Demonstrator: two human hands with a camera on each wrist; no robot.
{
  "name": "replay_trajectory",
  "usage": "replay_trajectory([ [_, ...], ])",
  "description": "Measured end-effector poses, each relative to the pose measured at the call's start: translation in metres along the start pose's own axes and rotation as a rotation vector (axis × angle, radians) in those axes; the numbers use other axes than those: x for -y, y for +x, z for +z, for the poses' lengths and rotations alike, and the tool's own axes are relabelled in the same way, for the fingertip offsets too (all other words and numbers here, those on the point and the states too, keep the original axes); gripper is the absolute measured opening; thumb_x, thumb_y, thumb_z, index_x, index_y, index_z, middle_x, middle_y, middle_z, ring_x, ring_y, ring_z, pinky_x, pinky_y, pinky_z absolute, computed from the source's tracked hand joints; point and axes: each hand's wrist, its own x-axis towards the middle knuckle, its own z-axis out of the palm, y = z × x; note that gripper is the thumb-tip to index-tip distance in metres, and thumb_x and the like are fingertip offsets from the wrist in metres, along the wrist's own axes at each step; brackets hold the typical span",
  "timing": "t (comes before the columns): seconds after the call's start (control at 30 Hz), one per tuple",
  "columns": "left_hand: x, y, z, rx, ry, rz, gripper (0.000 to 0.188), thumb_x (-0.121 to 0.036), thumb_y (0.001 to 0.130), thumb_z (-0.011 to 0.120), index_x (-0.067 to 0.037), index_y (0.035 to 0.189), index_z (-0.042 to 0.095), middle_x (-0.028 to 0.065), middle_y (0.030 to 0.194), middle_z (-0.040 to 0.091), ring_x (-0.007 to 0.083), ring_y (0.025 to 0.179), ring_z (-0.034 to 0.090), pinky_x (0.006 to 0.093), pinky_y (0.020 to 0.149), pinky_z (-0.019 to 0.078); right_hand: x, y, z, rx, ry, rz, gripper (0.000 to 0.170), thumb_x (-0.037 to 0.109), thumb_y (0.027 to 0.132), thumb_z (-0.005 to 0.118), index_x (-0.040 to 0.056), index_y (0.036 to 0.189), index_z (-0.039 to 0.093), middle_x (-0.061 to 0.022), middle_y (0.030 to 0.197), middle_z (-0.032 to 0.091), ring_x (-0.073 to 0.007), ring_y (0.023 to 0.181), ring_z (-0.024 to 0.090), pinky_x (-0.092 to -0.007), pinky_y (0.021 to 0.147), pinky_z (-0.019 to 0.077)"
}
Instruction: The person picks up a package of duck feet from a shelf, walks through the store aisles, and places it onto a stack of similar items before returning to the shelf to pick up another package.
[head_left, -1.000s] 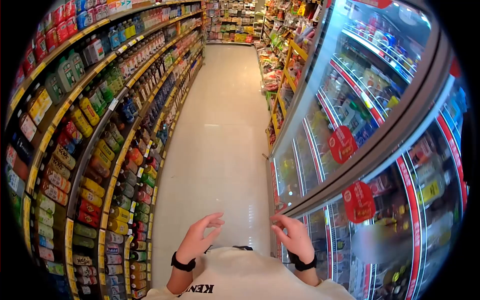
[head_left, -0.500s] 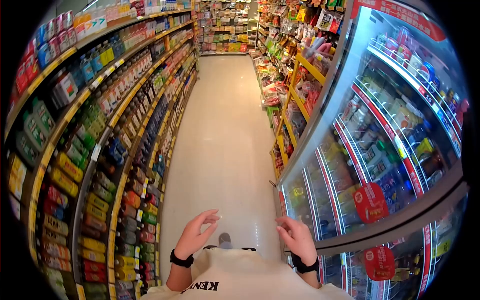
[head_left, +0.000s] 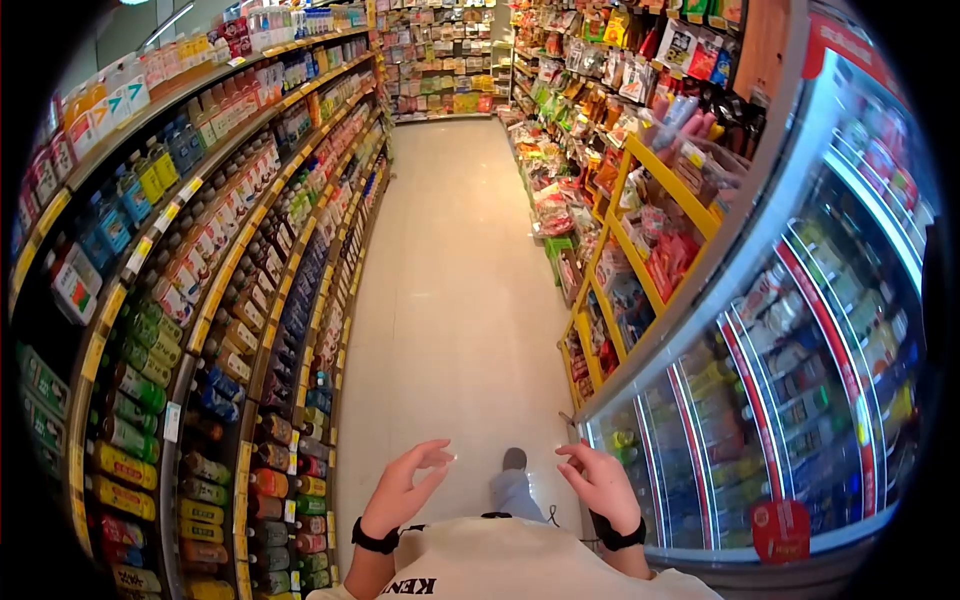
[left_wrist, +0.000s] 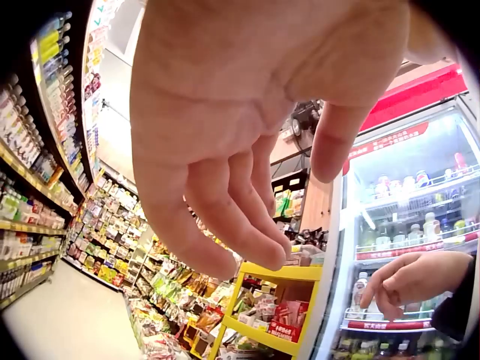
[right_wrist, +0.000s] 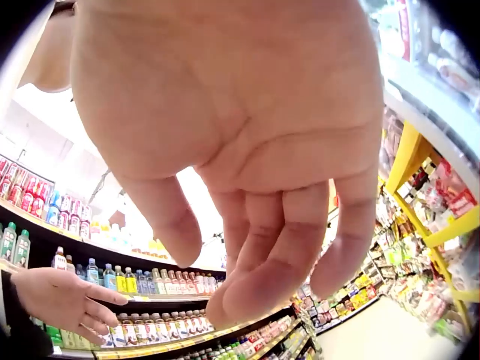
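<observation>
Held out in front of the body, my left hand point(head_left: 404, 488) has relaxed fingers and nothing in its grasp. My right hand point(head_left: 604, 486) is at the same height on the other side, fingers loosely bent around empty air. Each wrist wears a black band. In the left wrist view the left fingers point(left_wrist: 225, 202) hang loose below the palm. The right wrist view shows the right fingers point(right_wrist: 289, 247) bent the same way. Nearest the right hand is a glass-door drinks cooler point(head_left: 690, 450); to the left hand's side stands a shelf of bottled drinks point(head_left: 215, 390).
A pale tiled floor aisle point(head_left: 440, 280) runs forward between the shelves. On the right, past the cooler, stands a yellow rack point(head_left: 625, 265) of packaged goods. Hanging snack bags point(head_left: 600, 70) line the wall beyond it. Stocked shelves point(head_left: 440, 75) close off the far end. One shoe point(head_left: 514, 459) shows below.
The view has moved forward along the aisle; the cooler slides back to the right and the yellow rack comes nearer. A foot appears ahead. Both hands keep much the same pose.
</observation>
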Motion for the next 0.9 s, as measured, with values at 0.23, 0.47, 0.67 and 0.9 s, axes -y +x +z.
replay_trajectory([
  [0.23, -0.004, 0.135, 0.0, -0.057, 0.066, 0.037, 0.035, -0.005, 0.088, 0.056, -0.001, 0.122, 0.051, 0.0104, 0.102, 0.065, 0.018, 0.096, 0.061, 0.0307, 0.087, 0.0465, -0.021, 0.141, -0.044, -0.036, 0.016, -0.12, 0.018, 0.014, 0.083, 0.06, 0.0035, 0.098, 0.061, -0.012, 0.069, 0.062, -0.027, 0.063, 0.061, -0.0346, 0.058, 0.0463],
  [0.47, -0.01, 0.258, 0.002, -0.163, 0.086, 0.086, 0.034, -0.005, 0.087, 0.056, -0.001, 0.121, 0.052, 0.0104, 0.102, 0.065, 0.018, 0.095, 0.061, 0.031, 0.087, 0.0465, -0.052, 0.263, -0.089, -0.02, -0.044, -0.225, 0.02, 0.016, 0.083, 0.06, 0.0055, 0.1, 0.06, -0.0096, 0.069, 0.061, -0.0256, 0.064, 0.06, -0.0349, 0.063, 0.0455],
  [0.67, 0.013, 0.326, -0.004, -0.103, -0.023, -0.026, 0.036, -0.011, 0.087, 0.058, -0.001, 0.121, 0.052, 0.0106, 0.101, 0.065, 0.0181, 0.094, 0.061, 0.0302, 0.084, 0.0467, -0.076, 0.334, -0.08, 0.114, 0.052, -0.107, 0.021, 0.018, 0.085, 0.059, 0.0061, 0.103, 0.06, -0.0099, 0.071, 0.062, -0.025, 0.065, 0.06, -0.035, 0.063, 0.0469],
  [0.9, 0.047, 0.431, -0.054, -0.102, -0.023, -0.002, 0.034, -0.007, 0.089, 0.056, -0.001, 0.121, 0.052, 0.0103, 0.103, 0.065, 0.0178, 0.097, 0.06, 0.031, 0.088, 0.0458, -0.088, 0.44, -0.063, 0.134, 0.053, -0.071, 0.022, 0.019, 0.085, 0.058, 0.0056, 0.102, 0.06, -0.0106, 0.072, 0.063, -0.0255, 0.066, 0.061, -0.0345, 0.061, 0.0474],
])
